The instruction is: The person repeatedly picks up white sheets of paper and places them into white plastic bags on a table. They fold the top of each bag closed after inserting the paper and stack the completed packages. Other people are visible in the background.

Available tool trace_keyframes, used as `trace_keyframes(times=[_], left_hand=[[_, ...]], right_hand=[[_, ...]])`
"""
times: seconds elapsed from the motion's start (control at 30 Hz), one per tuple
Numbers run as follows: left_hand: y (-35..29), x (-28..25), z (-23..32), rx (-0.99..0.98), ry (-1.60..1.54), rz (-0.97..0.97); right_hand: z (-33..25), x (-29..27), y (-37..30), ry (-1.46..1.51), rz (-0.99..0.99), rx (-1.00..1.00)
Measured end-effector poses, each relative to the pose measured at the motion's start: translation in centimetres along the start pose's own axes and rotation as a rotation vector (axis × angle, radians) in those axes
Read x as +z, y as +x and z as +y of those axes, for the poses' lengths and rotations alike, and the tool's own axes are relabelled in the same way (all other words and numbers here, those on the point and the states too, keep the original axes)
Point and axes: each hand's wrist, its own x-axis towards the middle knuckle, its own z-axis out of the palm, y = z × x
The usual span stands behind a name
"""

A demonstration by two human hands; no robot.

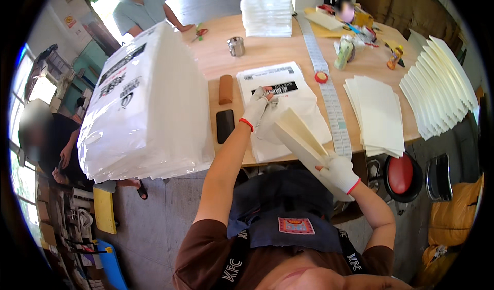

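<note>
My left hand (257,108), in a white glove with bare fingertips and a red cuff, pinches the top plastic bag (296,107) of a flat pile of printed white bags in front of me. The plastic is wrinkled beside my fingers. My right hand (339,173), gloved the same way, grips the near end of a cream folded card (306,148), a long channel shape with raised sides. Its far end rests at the bag, slanting away to the left. Whether that end lies inside the bag I cannot tell.
Left stands a tall plastic-wrapped stack (170,110). Near the bags lie a black phone (225,126), brown block (226,89) and printed strip (337,115). Cream sheets (375,115) and fanned folded cards (437,92) are right. A metal cup (235,46) stands farther back; people are nearby.
</note>
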Motion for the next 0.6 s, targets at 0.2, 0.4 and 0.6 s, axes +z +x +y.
trace_keyframes(times=[0.2, 0.4, 0.6], left_hand=[[-2.1, 1.4, 5.0, 0.293, 0.425, -0.267], [-12.1, 8.2, 6.0, 0.958, 0.806, -0.134], [-17.5, 11.8, -0.5, 0.962, 0.629, -0.238]], right_hand=[[-0.9, -0.8, 0.1, -0.029, -0.146, 0.058], [2.7, 2.6, 1.2, 1.215, -0.15, 0.121], [-0.3, 2.4, 2.4, 1.458, 0.048, -0.015]])
